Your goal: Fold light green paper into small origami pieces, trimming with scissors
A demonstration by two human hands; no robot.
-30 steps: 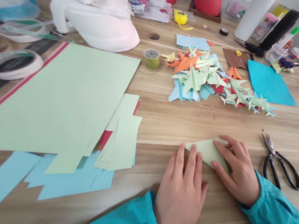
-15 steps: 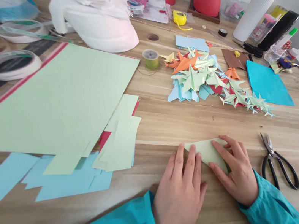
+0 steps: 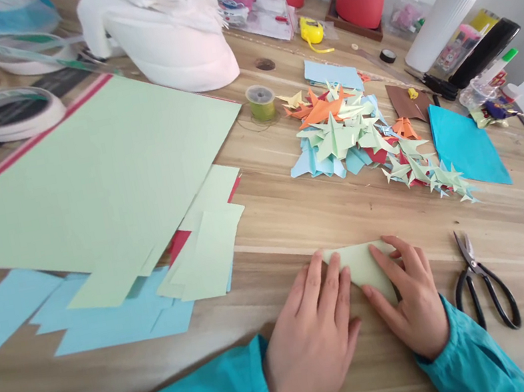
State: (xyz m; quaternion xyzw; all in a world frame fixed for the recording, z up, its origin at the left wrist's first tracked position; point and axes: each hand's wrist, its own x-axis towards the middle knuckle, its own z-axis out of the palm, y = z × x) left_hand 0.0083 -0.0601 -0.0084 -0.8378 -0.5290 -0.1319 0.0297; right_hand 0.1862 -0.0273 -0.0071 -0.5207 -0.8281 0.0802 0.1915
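Note:
A pale green piece of folded paper [image 3: 358,257] lies on the wooden table in front of me, shaped roughly like a triangle. My left hand [image 3: 313,329] rests on its left corner, fingers stretched out flat and a little apart. From the right, my right hand [image 3: 408,292] presses on the same paper with thumb and forefinger spread, the other fingers bent near the top right corner. Part of the paper is hidden beneath the fingers. Black-handled scissors [image 3: 474,266] lie to the right of my right hand, blades pointing away.
Folded paper stars [image 3: 337,137] in several colours are heaped beyond my hands. A large green sheet [image 3: 101,177] and blue strips [image 3: 122,325] cover the left. Behind stand a spool [image 3: 261,103], a white shoe-shaped object [image 3: 169,43] and a yellow tape measure [image 3: 311,30]; a turquoise sheet [image 3: 469,146] lies right.
The view has shifted slightly, so everything appears a little further left. Both hands stay on the paper in nearly the same pose.

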